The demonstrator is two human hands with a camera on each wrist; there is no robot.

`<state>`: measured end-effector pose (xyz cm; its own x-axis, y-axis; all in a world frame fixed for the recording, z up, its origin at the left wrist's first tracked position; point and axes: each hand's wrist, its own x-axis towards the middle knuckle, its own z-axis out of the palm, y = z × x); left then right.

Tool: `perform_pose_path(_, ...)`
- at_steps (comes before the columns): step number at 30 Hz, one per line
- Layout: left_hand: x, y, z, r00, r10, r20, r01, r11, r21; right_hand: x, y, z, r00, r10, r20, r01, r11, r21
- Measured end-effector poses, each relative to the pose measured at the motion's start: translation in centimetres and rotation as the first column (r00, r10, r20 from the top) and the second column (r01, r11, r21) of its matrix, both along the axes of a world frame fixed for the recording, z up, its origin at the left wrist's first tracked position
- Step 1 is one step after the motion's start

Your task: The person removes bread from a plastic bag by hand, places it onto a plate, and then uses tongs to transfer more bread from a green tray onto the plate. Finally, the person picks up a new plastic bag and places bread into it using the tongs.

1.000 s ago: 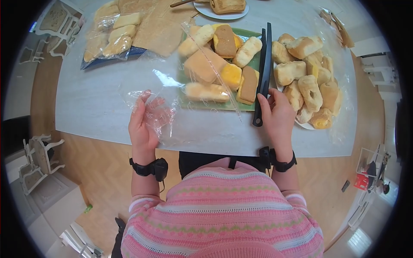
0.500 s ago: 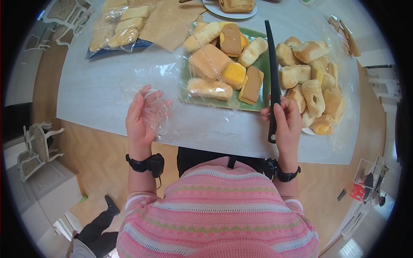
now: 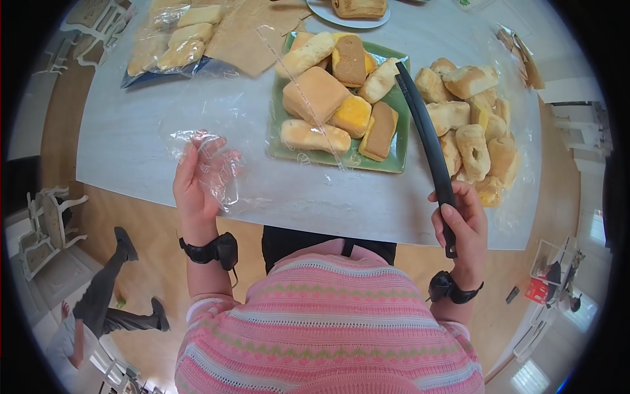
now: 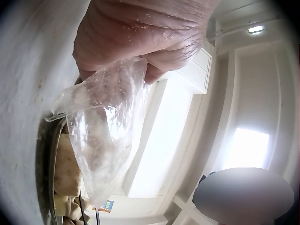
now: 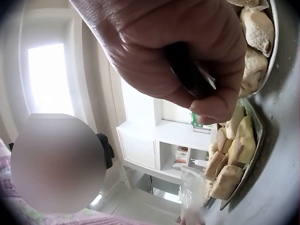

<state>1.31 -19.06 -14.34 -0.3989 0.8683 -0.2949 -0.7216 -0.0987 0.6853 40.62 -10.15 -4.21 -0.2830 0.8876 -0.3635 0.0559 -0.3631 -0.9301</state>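
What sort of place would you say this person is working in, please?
Probably a home dining room or kitchen: a pale table on wooden flooring, a green tray of baked goods, white chairs and white shelving. The right hand holds black tongs.

Right hand [image 5: 178, 56] curled round dark tongs handle [image 5: 187, 75], bread rolls on plate [image 5: 255, 51] top right, green tray [image 5: 253, 154] w/ pastries below, on bench.

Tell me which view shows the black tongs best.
The head view: the tongs show at full length, gripped by the right hand and reaching over the green tray. The right wrist view shows only a dark stretch inside the fist. The left wrist view shows nothing certain.
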Motion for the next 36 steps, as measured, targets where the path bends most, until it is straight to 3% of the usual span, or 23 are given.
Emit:
perform_pose_path(8, -0.1, 0.0, -0.8, 0.999, -0.037, 0.016, 0.037, 0.999, 0.005, 0.7, 1.4, 3.3, 0.975, 0.072, 0.211, -0.047, 0.992, -0.120)
perform_pose_path(15, 0.2, 0.2, -0.9, 0.998, -0.054, 0.023, 0.054, 0.998, 0.025, -0.7, 5.9, 6.0, 0.956, 0.199, 0.214, -0.147, 0.961, -0.236)
perform_pose_path(25, 0.3, 0.1, -1.4, 0.993, -0.102, 0.053, 0.100, 0.994, 0.048, -2.6, 8.3, 9.1, 0.932, 0.225, 0.285, -0.157, 0.957, -0.243)
perform_pose_path(29, 0.4, 0.3, -1.2, 0.990, -0.128, 0.051, 0.125, 0.990, 0.065, -4.4, 9.3, 10.5, 0.878, 0.254, 0.406, -0.172, 0.958, -0.228)
perform_pose_path(32, 0.2, 0.3, -1.8, 0.987, -0.110, 0.115, 0.094, 0.986, 0.137, -5.5, 10.5, 11.4, 0.751, 0.338, 0.567, -0.242, 0.940, -0.240)
perform_pose_path(33, 0.3, 0.3, -1.7, 0.987, -0.109, 0.115, 0.093, 0.986, 0.137, -5.8, 10.9, 11.7, 0.751, 0.338, 0.567, -0.242, 0.940, -0.240)
perform_pose_path(36, 0.4, 0.3, -1.5, 0.989, -0.145, 0.019, 0.143, 0.988, 0.061, -7.1, 11.6, 12.4, 0.660, 0.393, 0.640, -0.332, 0.917, -0.221)
